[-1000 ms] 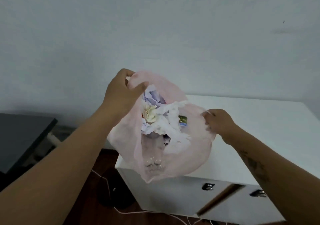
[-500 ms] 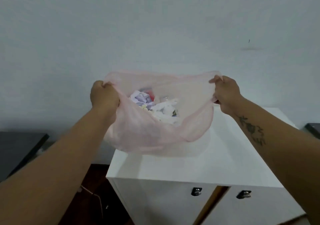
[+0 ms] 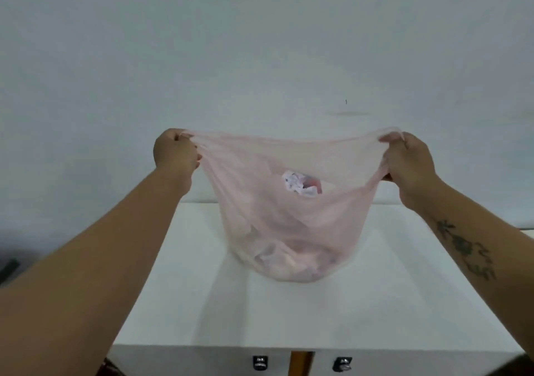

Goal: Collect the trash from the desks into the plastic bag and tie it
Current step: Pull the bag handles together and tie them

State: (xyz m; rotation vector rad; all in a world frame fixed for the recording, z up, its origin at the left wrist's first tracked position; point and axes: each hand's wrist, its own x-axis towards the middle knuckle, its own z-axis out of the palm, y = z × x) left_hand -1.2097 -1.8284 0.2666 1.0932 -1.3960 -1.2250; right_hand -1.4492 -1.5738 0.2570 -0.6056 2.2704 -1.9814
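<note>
A thin, see-through pink plastic bag [image 3: 291, 216] hangs stretched wide between my two hands, its bottom resting on or just above the white desk [image 3: 375, 303]. Crumpled white and purple paper trash [image 3: 302, 184] shows through the bag's mouth, and more trash bulges at the bottom. My left hand [image 3: 176, 153] grips the bag's left top corner. My right hand [image 3: 410, 160] grips the right top corner. Both arms are held out in front of me.
The white desk stands against a plain pale wall. Two dark metal fittings [image 3: 260, 362] sit on its front face beside a wooden leg [image 3: 300, 364]. A dark edge of other furniture [image 3: 8, 268] shows at the far left.
My hands have moved apart and pulled the bag's rim taut. The bag has come over the desk and its bottom has dropped down to the desktop. The view has shifted to face the desk squarely.
</note>
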